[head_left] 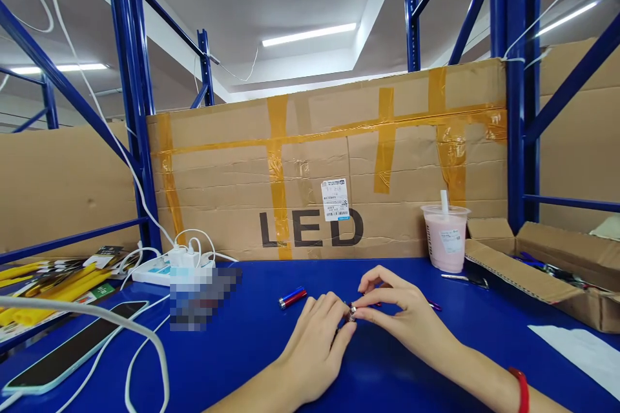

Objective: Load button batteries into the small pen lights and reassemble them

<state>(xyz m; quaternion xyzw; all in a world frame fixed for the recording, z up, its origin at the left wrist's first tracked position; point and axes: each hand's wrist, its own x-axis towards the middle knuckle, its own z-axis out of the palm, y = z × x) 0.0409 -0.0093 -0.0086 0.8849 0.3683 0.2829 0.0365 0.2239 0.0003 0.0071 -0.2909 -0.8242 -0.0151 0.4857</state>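
With my right hand, I am pinching a small shiny metal piece between my thumb and fingertip, just over the blue table. The piece is sitting where my two hands are meeting. My left hand is curling close beside it, but its fingers are hiding what is under them, so I cannot tell if they are holding anything. To do this well, I should be pinching softly but firmly, and resting my wrists so nothing is slipping. A red tube and a blue tube are lying near my left hand; they could be rolling if I bump them. A pink drink is standing farther back, beside a cardboard box. On my left, a white cord is crossing over a phone.
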